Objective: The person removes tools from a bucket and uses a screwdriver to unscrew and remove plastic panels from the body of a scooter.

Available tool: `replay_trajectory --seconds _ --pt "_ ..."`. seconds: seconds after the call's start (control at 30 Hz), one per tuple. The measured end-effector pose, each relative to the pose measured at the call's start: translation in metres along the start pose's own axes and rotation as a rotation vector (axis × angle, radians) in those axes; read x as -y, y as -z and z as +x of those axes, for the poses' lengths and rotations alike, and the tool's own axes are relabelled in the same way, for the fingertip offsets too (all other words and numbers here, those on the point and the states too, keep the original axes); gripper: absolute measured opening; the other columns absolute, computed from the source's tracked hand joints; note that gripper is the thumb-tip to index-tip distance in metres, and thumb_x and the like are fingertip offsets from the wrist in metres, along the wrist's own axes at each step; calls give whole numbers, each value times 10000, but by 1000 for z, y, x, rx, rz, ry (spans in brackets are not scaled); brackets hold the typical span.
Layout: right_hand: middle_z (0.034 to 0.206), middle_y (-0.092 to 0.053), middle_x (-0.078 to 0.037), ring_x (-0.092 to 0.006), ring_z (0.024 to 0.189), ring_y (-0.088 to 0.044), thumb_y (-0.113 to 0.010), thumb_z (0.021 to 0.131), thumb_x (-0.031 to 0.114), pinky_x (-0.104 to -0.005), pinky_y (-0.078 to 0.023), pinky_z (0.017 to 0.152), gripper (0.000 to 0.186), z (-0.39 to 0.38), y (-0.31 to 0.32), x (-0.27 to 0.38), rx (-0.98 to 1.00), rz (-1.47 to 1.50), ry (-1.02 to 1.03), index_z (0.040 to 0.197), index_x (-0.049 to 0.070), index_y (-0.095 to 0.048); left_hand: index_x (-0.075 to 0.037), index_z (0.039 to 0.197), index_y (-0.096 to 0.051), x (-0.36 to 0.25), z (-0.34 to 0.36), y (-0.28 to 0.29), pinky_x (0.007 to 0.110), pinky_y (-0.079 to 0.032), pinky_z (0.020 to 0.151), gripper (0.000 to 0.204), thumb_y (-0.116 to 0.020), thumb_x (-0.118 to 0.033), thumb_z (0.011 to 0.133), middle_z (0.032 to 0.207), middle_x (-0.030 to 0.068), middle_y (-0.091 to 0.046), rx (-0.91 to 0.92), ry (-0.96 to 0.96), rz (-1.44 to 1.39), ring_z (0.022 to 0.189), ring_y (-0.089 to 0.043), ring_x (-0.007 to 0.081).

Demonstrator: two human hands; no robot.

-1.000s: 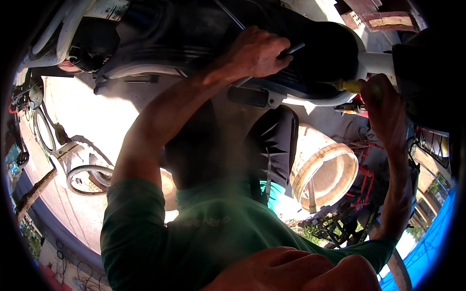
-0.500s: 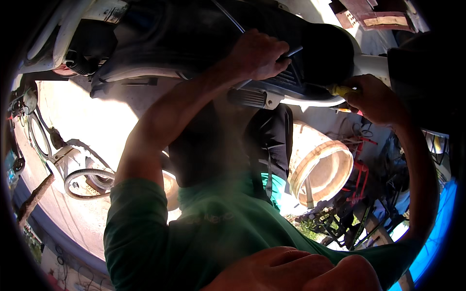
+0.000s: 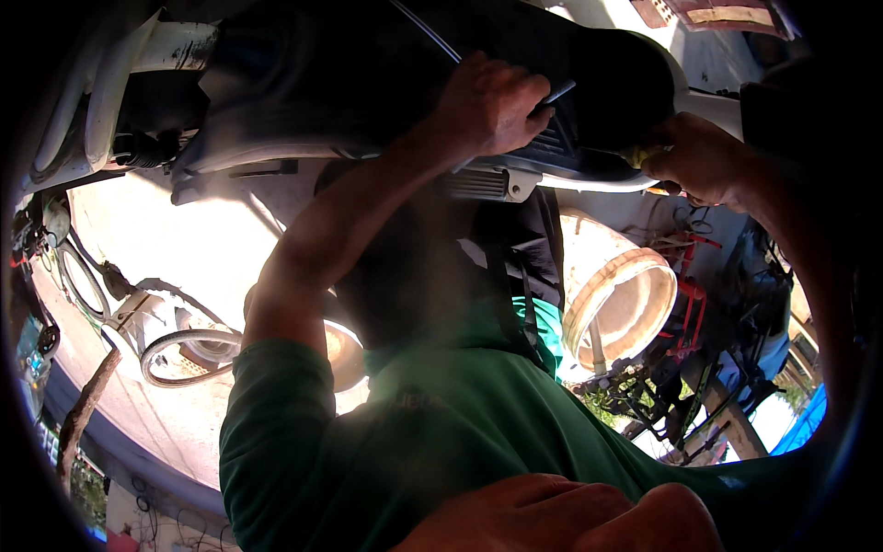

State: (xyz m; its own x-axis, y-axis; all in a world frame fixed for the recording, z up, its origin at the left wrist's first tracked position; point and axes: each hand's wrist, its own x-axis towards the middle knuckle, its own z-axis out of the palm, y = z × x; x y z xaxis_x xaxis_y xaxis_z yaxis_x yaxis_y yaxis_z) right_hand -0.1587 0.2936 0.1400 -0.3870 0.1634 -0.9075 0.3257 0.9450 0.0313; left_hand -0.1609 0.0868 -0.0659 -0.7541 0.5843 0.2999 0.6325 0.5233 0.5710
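Observation:
My left hand (image 3: 492, 106) is closed around a dark metal bar (image 3: 561, 90) over the black footboard (image 3: 616, 83) of what looks like a scooter. A thin steel rod (image 3: 425, 29) runs up and left from behind that hand; whether it joins the bar I cannot tell. My right hand (image 3: 690, 161) grips a yellow-handled tool (image 3: 648, 155) at the footboard's right-hand edge, near its pale trim; the tool's tip is hard to make out in the dark. A silver ribbed foot peg (image 3: 487, 184) sits below the board.
A beige bucket (image 3: 621, 276) lies on its side by my legs. Red metal frames (image 3: 690, 304) and dark parts crowd the right. At left are white tubing (image 3: 106, 110), tires or hoses (image 3: 175, 354) and a wooden stick (image 3: 87, 405) on the pale floor.
My right hand and the yellow tool have moved left along the footboard edge and now sit slightly higher in view. My left hand stays gripping the bar, and the surroundings have shifted slightly.

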Motion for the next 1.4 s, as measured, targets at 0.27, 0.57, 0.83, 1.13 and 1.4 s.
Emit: replay_trajectory --seconds 0.27,0.57,0.83,1.13,1.4 --pt "1013 -732 -172 -225 846 -722 -703 940 120 -350 -585 725 436 -7 10 18 10 -57 -158 1366 49 -644 -163 872 -643 4 0 -2 413 -484 827 249 -765 -377 835 761 36 -674 3 -54 17 792 -707 242" --pt "945 -734 -169 -298 826 -755 -733 901 145 -437 -601 716 528 -3 -2 -13 -281 -1117 487 1406 155 -580 -176 905 -668 6 -1 -3 430 -482 819 218 -742 -374 853 781 13 -685 -6 -42 -2 790 -707 247" --pt "883 -701 -163 -245 707 -714 -726 908 206 -379 -558 624 447 -11 -30 -31 -567 -819 526 1334 120 -621 -167 917 -681 0 3 6 405 -482 848 240 -692 -406 891 792 44 -723 113 15 29 823 -726 256" --pt "804 -682 -90 -209 744 -698 -660 945 217 -331 -571 620 240 -12 5 -7 -12 71 -58 1100 41 -707 -142 880 -689 -1 4 13 441 -506 829 262 -686 -403 882 801 84 -736 108 12 6 816 -734 281" --pt "837 -657 -156 -317 772 -719 -734 813 120 -440 -575 656 341 -14 -15 -46 -602 -1207 776 1138 27 -681 -107 850 -684 -2 1 10 446 -510 824 276 -678 -382 881 798 103 -734 47 -34 -35 805 -734 303"
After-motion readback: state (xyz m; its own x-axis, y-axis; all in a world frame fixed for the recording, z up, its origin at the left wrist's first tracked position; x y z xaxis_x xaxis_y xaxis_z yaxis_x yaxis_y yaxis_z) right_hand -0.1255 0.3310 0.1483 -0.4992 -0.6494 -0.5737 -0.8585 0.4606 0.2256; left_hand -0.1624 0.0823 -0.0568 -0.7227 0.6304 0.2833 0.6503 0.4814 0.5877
